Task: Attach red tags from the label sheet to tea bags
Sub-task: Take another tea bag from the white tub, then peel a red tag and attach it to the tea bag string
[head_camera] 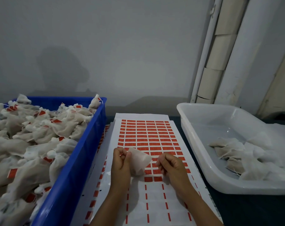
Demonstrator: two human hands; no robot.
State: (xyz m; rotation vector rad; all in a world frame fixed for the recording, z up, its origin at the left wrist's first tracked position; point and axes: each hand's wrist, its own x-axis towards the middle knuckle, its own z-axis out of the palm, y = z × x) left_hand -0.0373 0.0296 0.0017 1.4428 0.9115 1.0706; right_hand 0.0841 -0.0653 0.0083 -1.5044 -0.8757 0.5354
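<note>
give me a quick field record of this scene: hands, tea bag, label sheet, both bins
left hand: pinches the top of the tea bag
right hand: fingers curled beside the bag; contents cannot be told
tea bag: held above the sheet, between the hands
label sheet: far rows full of red tags, near rows peeled
blue crate: left of sheet, heaped with tagged tea bags
white tub: right of sheet, a few untagged tea bags
</note>
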